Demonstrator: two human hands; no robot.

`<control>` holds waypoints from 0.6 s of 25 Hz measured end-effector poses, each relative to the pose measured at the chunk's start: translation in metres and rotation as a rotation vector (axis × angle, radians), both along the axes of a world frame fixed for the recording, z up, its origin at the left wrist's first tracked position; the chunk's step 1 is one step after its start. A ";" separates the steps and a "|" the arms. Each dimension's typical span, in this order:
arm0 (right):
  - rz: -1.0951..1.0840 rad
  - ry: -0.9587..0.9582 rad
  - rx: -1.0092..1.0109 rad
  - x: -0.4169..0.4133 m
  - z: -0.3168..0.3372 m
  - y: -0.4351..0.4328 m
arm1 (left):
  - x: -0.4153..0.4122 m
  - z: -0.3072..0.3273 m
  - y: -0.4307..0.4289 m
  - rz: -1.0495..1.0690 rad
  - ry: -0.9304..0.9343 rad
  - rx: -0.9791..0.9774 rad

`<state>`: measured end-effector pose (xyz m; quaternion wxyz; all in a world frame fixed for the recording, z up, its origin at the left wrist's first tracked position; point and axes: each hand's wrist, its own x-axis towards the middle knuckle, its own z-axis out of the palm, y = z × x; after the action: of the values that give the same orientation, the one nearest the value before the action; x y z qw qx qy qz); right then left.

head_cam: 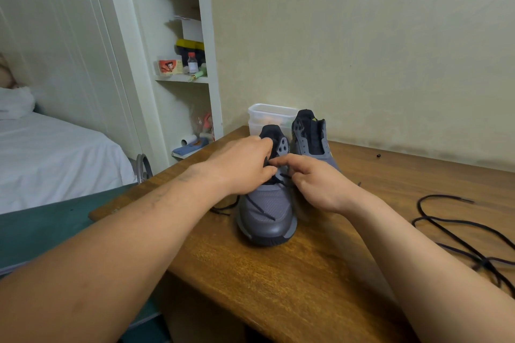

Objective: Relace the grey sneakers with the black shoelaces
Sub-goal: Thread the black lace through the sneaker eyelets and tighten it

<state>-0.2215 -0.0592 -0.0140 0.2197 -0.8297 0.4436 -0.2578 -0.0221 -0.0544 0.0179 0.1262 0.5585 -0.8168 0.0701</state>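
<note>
The fingers [282,160] of the right hand [317,186] are bent and pinch the black shoelace [260,207] just above the lace holes. The left hand [242,167] has its fingers curled on the same lace from the other side. Both hands sit on top of the near grey sneaker [267,228], which stands on the tabletop [306,281] with its toe pointing at the person. Only the low holes look laced, so most of the job is left. The hands hide the holes, so a hole could get skipped, or the lace tip could slip back out if the pinch goes soft. One loose end lies across the toe and the other trails off to the left, so a hard tug could pull one side too short. A strong pull could also push this shoe into the second grey sneaker [309,133], which stands just behind it with no lace in it. The second black shoelace [459,234] lies in messy loops near the right arm, and the arm could drag it or knot it up. Behind the shoes, by the wall, is a clear plastic box [267,113] with a lid on, and it looks like it sits on another box. Something pale orange is inside, but I cannot tell what.
</note>
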 end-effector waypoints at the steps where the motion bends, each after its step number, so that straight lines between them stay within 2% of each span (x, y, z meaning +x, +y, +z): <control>1: -0.006 -0.012 0.013 -0.001 0.001 0.001 | 0.004 0.003 -0.001 0.001 -0.027 -0.010; 4: -0.029 -0.028 0.029 -0.005 0.003 0.002 | 0.018 0.004 -0.007 0.009 0.088 -0.087; 9: -0.018 -0.034 0.082 -0.006 0.005 0.005 | 0.045 -0.007 -0.013 0.220 0.336 -0.459; 15: -0.028 -0.006 0.068 -0.007 0.004 0.002 | 0.067 -0.012 -0.017 0.443 0.637 -0.607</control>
<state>-0.2281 -0.0575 -0.0102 0.2457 -0.8147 0.4631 -0.2480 0.0450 -0.0716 0.0061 0.5090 0.6506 -0.5416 0.1559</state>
